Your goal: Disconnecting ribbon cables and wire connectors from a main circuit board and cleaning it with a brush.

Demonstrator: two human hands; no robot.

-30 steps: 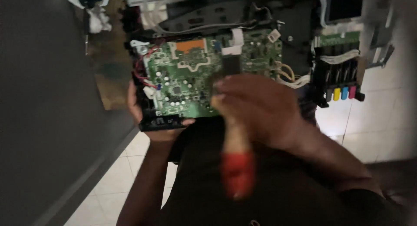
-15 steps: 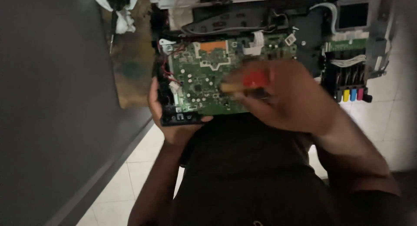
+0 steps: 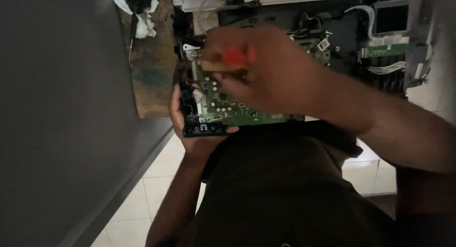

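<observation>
My left hand [image 3: 197,133] clamps the corner of the black printer chassis [image 3: 209,128] housing a green circuit board [image 3: 228,107], while my right hand [image 3: 256,69] fists a red-handled screwdriver [image 3: 232,57] over it.

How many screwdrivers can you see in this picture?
2. One red-handled screwdriver is in the right hand over the green circuit board; a black-handled screwdriver lies on the white cloth at top left. Others may be hidden.

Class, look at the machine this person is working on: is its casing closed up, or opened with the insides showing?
Opened. The green circuit board and white cables lie bare.
</observation>
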